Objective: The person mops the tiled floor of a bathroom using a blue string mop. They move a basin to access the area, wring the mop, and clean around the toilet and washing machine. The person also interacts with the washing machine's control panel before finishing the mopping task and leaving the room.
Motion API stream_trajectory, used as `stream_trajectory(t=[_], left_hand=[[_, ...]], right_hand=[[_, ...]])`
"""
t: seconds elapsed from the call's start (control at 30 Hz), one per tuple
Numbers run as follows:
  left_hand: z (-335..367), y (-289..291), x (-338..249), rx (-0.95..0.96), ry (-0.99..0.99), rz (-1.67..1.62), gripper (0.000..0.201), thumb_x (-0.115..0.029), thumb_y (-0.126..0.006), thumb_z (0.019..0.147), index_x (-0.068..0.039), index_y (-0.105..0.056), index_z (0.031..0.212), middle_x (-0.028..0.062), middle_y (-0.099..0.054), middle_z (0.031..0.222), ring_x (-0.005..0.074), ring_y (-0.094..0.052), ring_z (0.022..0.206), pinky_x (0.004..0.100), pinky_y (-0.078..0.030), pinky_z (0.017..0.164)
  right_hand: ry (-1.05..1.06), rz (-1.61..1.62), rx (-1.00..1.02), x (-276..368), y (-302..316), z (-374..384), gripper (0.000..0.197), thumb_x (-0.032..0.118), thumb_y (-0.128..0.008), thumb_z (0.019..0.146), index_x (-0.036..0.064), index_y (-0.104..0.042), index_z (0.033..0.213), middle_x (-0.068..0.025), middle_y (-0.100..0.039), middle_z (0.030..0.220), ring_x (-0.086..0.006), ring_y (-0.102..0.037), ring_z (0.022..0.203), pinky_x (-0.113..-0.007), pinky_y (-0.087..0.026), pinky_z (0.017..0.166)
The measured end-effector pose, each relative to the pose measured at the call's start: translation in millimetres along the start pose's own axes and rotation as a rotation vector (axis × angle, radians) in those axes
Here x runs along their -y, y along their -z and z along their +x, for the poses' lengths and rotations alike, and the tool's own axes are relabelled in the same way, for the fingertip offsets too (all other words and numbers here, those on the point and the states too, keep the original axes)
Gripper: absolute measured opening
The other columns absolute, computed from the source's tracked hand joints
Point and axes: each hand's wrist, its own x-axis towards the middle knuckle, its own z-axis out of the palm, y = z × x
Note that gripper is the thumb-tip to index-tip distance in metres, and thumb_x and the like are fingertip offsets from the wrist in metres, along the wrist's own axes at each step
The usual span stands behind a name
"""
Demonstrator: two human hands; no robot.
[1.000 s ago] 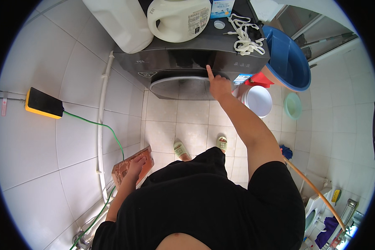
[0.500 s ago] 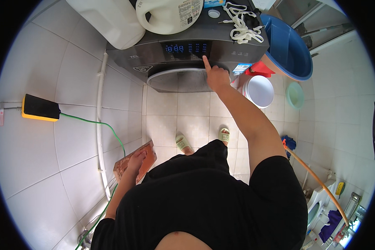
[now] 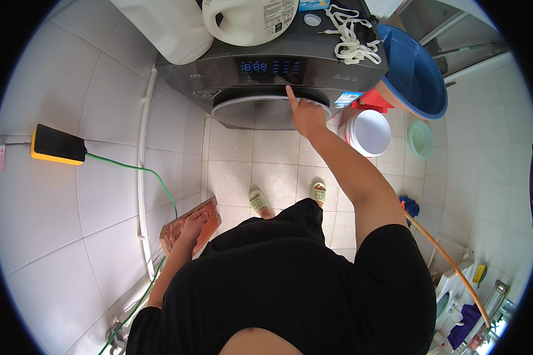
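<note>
My right hand reaches to the front of a dark grey washing machine. Its index finger points up at the lower edge of the control panel, which shows lit blue digits and symbols. The other fingers are bent and hold nothing; whether the fingertip touches is hard to tell. Below the panel is the round door with its pale rim. My left hand hangs low at the left, fingers curled, over a reddish-brown board-like piece. I cannot tell whether the hand rests on it.
Large white jugs, a white cap and a coiled white cord lie on the machine. To its right are a blue basin, a white bucket and a green bowl. A black-yellow box hangs left.
My right index finger has drawn back a little, down from the lit panel to just below it. The view has shifted slightly. My left hand stays nearly in place.
</note>
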Motion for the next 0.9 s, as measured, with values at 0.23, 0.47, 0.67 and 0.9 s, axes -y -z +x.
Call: stream_trajectory(t=[0.23, 0.47, 0.67, 0.9], left_hand=[[-4, 1, 2, -0.002, -0.027, -0.012, 0.02, -0.018, -0.053, 0.08, -0.004, -0.059, 0.094, -0.0015, -0.056, 0.08, 0.0082, -0.048, 0.073, 0.021, -0.038, 0.066], [1, 6, 14, 0.042, 0.009, 0.062, 0.026, -0.028, -0.051, 0.082, -0.011, -0.056, 0.101, -0.0034, -0.058, 0.093, 0.0093, -0.051, 0.084, 0.024, -0.036, 0.068], [0, 4, 16, 0.057, -0.007, 0.04, 0.026, -0.028, -0.05, 0.082, -0.01, -0.056, 0.1, -0.0035, -0.057, 0.092, 0.0092, -0.051, 0.083, 0.0241, -0.036, 0.067], [2, 5, 19, 0.055, -0.007, 0.05, 0.026, -0.028, -0.05, 0.082, -0.01, -0.056, 0.1, -0.0036, -0.057, 0.091, 0.0088, -0.051, 0.081, 0.0235, -0.036, 0.066]], right_hand=[[0.003, 0.076, 0.044, 9, 0, 3, 0.073, 0.023, -0.052, 0.075, 0.013, -0.012, 0.135, -0.0108, -0.054, 0.077, -0.0222, -0.056, 0.058, -0.035, -0.045, 0.05], [-0.021, 0.139, 0.125, 11, 12, -1, 0.072, 0.019, -0.049, 0.076, 0.018, -0.008, 0.136, -0.012, -0.054, 0.082, -0.0245, -0.058, 0.065, -0.036, -0.046, 0.058], [-0.031, 0.13, 0.15, 13, 12, 0, 0.073, 0.019, -0.049, 0.076, 0.0176, -0.007, 0.136, -0.0118, -0.053, 0.082, -0.0236, -0.057, 0.066, -0.034, -0.046, 0.057], [-0.023, 0.101, 0.138, 13, 12, 0, 0.074, 0.018, -0.049, 0.076, 0.0164, -0.005, 0.136, -0.0115, -0.053, 0.082, -0.0228, -0.057, 0.065, -0.034, -0.045, 0.056]])
